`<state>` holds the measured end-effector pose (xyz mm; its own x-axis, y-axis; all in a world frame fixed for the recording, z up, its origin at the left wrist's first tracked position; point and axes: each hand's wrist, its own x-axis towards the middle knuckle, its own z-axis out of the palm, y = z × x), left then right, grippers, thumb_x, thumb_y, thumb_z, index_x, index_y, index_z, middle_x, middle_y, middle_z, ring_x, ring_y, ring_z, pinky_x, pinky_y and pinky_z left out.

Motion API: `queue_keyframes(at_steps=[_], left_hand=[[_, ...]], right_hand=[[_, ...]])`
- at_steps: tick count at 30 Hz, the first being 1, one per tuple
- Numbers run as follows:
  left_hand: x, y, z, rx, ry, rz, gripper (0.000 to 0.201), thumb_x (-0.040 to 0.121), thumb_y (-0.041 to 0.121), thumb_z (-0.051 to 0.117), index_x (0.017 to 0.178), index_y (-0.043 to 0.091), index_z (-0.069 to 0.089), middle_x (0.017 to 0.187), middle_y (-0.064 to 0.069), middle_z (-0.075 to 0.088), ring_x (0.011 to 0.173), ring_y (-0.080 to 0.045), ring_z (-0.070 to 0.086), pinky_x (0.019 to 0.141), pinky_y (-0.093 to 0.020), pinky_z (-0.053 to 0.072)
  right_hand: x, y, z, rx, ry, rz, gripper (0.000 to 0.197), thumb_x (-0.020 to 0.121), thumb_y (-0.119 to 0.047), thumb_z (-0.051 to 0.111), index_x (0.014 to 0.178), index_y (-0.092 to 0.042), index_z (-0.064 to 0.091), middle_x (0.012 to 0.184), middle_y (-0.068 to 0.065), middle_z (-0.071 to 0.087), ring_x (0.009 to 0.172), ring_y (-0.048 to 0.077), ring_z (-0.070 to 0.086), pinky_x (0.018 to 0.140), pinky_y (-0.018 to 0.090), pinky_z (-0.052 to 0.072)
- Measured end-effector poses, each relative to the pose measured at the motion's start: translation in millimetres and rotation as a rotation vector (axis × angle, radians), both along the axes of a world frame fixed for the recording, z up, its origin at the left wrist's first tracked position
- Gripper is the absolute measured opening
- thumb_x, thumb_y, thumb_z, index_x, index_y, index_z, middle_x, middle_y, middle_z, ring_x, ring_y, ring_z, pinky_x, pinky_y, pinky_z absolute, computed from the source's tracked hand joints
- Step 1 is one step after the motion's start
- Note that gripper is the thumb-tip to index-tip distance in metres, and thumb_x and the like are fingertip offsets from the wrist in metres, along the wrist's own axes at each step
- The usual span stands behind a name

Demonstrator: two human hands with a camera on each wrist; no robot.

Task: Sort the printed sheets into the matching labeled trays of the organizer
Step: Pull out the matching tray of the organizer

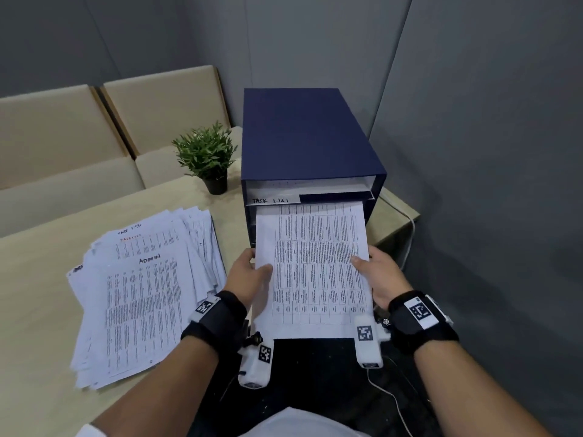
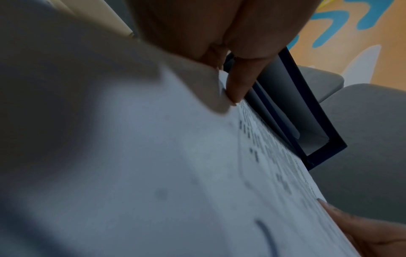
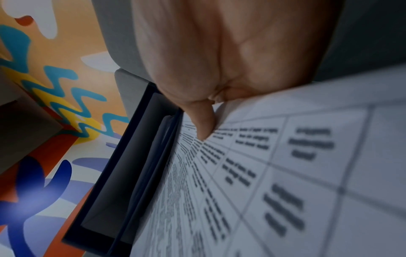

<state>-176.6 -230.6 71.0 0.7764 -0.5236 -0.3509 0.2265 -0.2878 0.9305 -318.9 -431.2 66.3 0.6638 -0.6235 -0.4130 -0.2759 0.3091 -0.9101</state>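
A printed sheet [image 1: 315, 269] with a table of text is held by both hands, its far edge inside a slot of the dark blue organizer [image 1: 303, 137], just below the tray labeled TASK LIST [image 1: 271, 200]. My left hand [image 1: 249, 272] pinches the sheet's left edge, thumb on top. My right hand [image 1: 378, 275] pinches its right edge the same way. The left wrist view has the thumb [image 2: 239, 85] pressing the sheet [image 2: 175, 173] near the organizer [image 2: 307, 125]. In the right wrist view the thumb [image 3: 204, 125] lies on the sheet [image 3: 285, 182] beside the organizer [image 3: 123, 182].
A messy pile of printed sheets [image 1: 142, 294], the top one marked ADMIN, lies on the beige table [image 1: 38, 310] to the left. A small potted plant [image 1: 208, 156] stands left of the organizer. Beige seats sit behind the table; grey walls close in at the right.
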Motion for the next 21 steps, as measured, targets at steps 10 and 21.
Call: queue_keyframes(at_steps=[10,21], left_hand=[[19,4,9,-0.039,-0.019,0.041,0.023,0.091,0.004,0.053,0.113,0.011,0.052,0.104,-0.009,0.067,0.089,-0.026,0.066,0.089,-0.043,0.053],[24,-21,6,-0.098,0.096,-0.039,0.034,0.093,-0.004,0.049,0.122,0.014,0.050,0.120,-0.008,0.063,0.106,-0.026,0.063,0.093,-0.042,0.051]], right_hand=[[-5,24,8,0.064,0.015,0.047,0.030,0.097,-0.002,0.050,0.124,-0.011,0.058,0.118,0.012,0.068,0.108,0.030,0.066,0.096,0.051,0.049],[27,-7,26,0.045,-0.107,-0.129,0.024,0.098,-0.006,0.051,0.121,-0.010,0.058,0.112,0.010,0.069,0.094,0.023,0.069,0.074,0.036,0.057]])
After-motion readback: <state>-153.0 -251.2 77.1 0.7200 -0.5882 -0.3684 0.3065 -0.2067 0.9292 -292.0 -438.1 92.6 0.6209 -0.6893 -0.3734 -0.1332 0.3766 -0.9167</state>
